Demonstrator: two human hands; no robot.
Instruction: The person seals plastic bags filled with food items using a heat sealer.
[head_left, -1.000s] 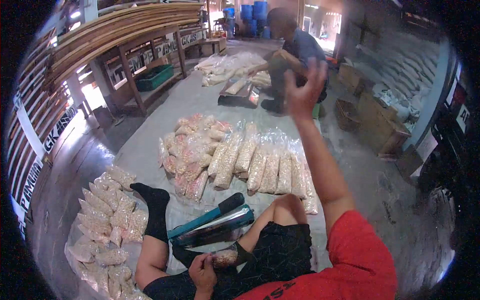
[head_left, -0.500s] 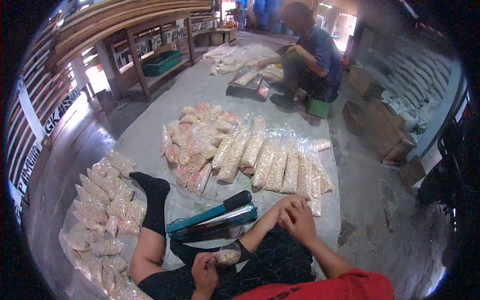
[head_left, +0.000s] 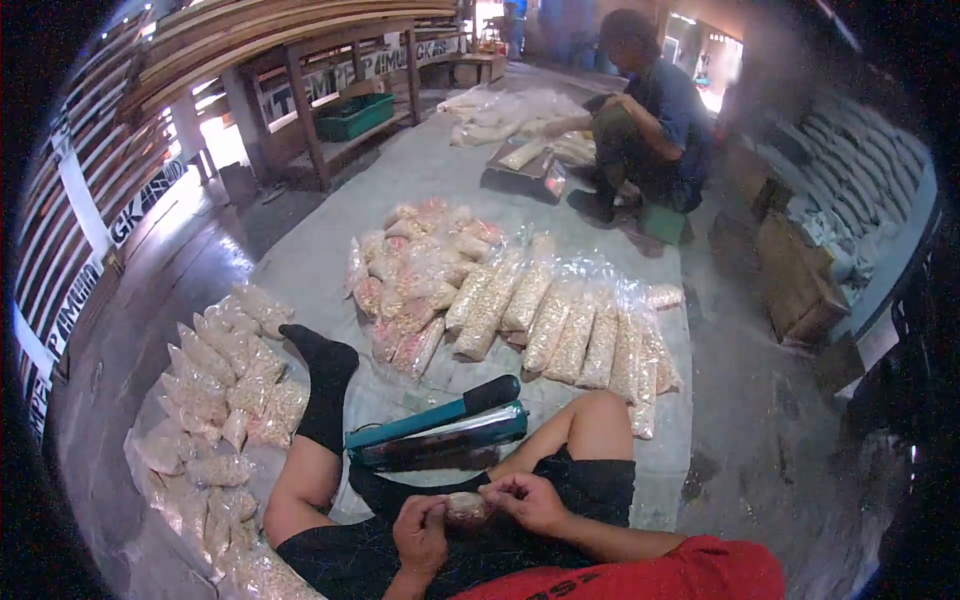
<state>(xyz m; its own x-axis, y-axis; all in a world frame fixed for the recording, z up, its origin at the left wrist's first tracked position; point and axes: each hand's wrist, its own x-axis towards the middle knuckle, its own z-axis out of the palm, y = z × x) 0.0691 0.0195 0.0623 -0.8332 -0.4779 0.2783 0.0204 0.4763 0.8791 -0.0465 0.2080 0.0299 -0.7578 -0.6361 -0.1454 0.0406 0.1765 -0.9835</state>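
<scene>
Over my lap, a small clear plastic bag of pale pieces [head_left: 466, 508] lies between my two hands. My left hand [head_left: 420, 532] pinches its left end with thumb and fingers. At the bag's right end, my right hand [head_left: 530, 503] has its fingertips pressed together on the plastic. A teal hand sealer with a black handle end [head_left: 440, 428] rests on the sheet between my legs, just beyond the bag.
Filled long bags [head_left: 570, 325] and smaller bags [head_left: 415, 265] lie ahead on the pale sheet [head_left: 310, 235]. More filled bags [head_left: 235, 390] line my left side. A co-worker [head_left: 650, 120] crouches beside a scale [head_left: 522, 172]. Wooden boxes [head_left: 795, 275] stand at right.
My right hand has come down from my right knee to the small bag. My left hand still holds the bag, which has shifted slightly right. The view has turned a little left.
</scene>
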